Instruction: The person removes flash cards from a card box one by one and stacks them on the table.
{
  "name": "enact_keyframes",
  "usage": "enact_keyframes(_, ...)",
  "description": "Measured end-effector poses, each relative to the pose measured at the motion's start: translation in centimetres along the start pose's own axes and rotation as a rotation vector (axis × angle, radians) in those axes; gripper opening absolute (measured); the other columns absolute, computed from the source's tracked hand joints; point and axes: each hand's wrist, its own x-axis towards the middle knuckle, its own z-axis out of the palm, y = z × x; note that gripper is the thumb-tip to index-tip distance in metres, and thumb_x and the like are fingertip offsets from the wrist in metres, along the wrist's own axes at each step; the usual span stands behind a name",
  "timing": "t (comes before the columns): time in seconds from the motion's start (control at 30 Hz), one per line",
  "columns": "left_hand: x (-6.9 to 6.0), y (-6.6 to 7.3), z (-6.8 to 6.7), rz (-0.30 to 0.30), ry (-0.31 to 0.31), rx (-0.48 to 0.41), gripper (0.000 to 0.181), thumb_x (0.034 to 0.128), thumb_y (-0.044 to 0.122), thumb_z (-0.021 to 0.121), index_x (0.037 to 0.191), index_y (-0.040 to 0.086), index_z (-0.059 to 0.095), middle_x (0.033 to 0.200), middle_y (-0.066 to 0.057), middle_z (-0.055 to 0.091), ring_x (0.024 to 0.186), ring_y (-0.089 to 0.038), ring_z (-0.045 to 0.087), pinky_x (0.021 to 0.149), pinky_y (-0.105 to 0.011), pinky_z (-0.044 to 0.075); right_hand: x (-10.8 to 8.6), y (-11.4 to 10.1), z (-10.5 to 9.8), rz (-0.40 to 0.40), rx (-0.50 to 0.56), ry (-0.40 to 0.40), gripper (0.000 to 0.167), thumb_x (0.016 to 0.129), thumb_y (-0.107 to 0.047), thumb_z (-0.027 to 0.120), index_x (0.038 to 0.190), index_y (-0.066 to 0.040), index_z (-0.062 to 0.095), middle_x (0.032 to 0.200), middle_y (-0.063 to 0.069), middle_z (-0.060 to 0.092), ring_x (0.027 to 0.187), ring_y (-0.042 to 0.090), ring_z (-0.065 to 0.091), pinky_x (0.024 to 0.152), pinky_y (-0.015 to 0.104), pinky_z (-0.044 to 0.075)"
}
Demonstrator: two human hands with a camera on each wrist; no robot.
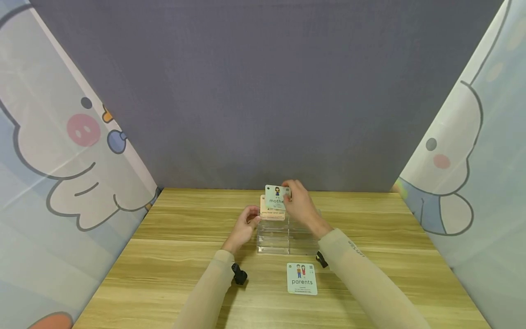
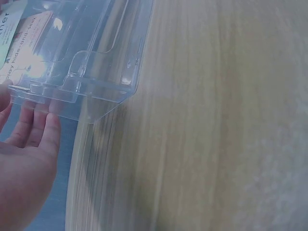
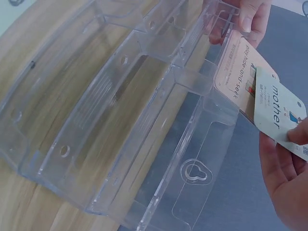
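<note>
My right hand [image 1: 302,203] pinches a pale green "mother" card [image 3: 274,113] by its right edge, thumb in front and fingers behind. This card overlaps the upper part of a peach "play hide-and-seek" card [image 1: 273,216], which stands in the top row of a clear plastic tiered holder [image 1: 273,244]. At the holder's upper left side, my left hand [image 1: 244,228] grips the edge. Its fingers [image 2: 36,127] show through the plastic from behind. The right wrist view shows the holder's stepped compartments and a keyhole-shaped slot.
A pale "parents" card [image 1: 302,285] lies face up on the wooden table [image 1: 185,265] in front of the holder. Behind the table rises a grey panel [image 1: 267,100]. Cartoon-printed curtains [image 1: 53,137] flank both sides. A black wrist device [image 1: 239,274] sits at the left sleeve.
</note>
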Motion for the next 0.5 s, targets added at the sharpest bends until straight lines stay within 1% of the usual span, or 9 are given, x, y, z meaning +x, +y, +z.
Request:
enact_keyframes(0.13,0.0,0.0,0.0,-0.005,-0.004,-0.001,0.030,0.1034,0.004,0.056,0.133,0.001,0.052,0.126,-0.016,0.055,0.114,-0.029,0.054,0.089,-0.033,0.050,-0.1,0.1,-0.2,-0.005,0.039,-0.018,0.029,0.101,-0.001,0.055,0.130,-0.005,0.056,0.116,0.011,0.056,0.084,0.021,0.053,0.069,0.034,0.049)
enact_keyframes(0.23,0.0,-0.1,0.0,-0.012,-0.003,-0.002,0.031,0.1035,0.005,0.056,0.134,0.001,0.052,0.127,-0.017,0.054,0.115,-0.029,0.053,0.091,-0.036,0.050,-0.3,0.3,-0.2,-0.012,0.047,-0.031,0.029,0.102,-0.003,0.055,0.131,-0.006,0.056,0.116,0.009,0.055,0.086,0.021,0.052,0.070,0.035,0.048)
enact_keyframes(0.37,-0.1,0.0,0.0,-0.019,-0.004,0.001,0.032,0.1042,0.004,0.054,0.136,-0.001,0.050,0.129,-0.018,0.053,0.117,-0.031,0.052,0.093,-0.040,0.049,-0.4,0.2,-0.4,-0.024,0.068,-0.039,0.030,0.102,-0.003,0.056,0.132,-0.004,0.056,0.113,0.009,0.055,0.088,0.021,0.051,0.072,0.036,0.047)
enact_keyframes(0.43,-0.1,0.4,0.0,-0.019,-0.008,0.005,0.032,0.1043,0.001,0.052,0.136,-0.002,0.049,0.129,-0.019,0.053,0.118,-0.032,0.052,0.094,-0.040,0.049,-0.5,0.1,-0.5,-0.018,0.094,-0.045,0.030,0.102,-0.003,0.056,0.132,-0.004,0.056,0.110,0.009,0.055,0.089,0.021,0.052,0.072,0.036,0.047)
enact_keyframes(0.5,-0.4,1.1,0.0,-0.019,-0.014,0.010,0.032,0.1042,0.000,0.052,0.135,-0.004,0.049,0.128,-0.020,0.053,0.117,-0.033,0.052,0.094,-0.039,0.049,-0.5,0.0,-0.6,-0.001,0.124,-0.048,0.030,0.102,-0.003,0.056,0.132,-0.005,0.056,0.109,0.008,0.055,0.089,0.021,0.052,0.071,0.036,0.048)
